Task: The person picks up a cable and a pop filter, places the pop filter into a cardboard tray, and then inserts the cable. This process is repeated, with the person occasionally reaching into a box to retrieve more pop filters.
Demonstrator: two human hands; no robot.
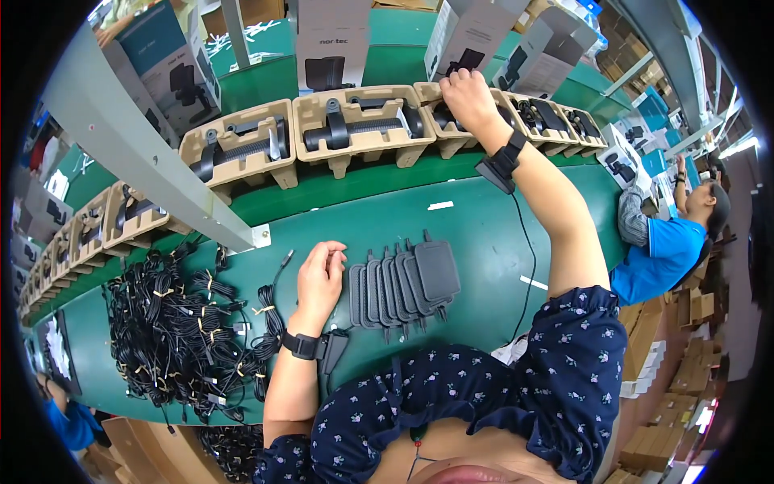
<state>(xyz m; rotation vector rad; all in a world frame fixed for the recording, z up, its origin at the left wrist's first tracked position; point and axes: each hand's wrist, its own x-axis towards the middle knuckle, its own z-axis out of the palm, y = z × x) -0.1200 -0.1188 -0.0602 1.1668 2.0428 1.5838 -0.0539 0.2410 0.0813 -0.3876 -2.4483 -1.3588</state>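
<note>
My right hand point(472, 101) reaches over a brown moulded pulp tray point(443, 143) on the raised green shelf. Its fingers curl down at the tray's far side; whatever they hold is hidden. On the green table, my left hand point(319, 281) rests with fingers loosely closed and nothing visible in them. Right of it lies an overlapping row of flat black rectangular pads point(437, 270) with short stubs at their ends. To its left is a bundled black cable point(268, 310), beside a large heap of tied black cables point(165, 323).
Further pulp trays point(363, 158) with black device parts line the shelf. Printed cartons point(332, 48) stand behind them. A grey metal post point(153, 137) slants down to the table at left. A co-worker in a blue shirt point(661, 250) sits at right. White paper scraps point(441, 206) lie on the table.
</note>
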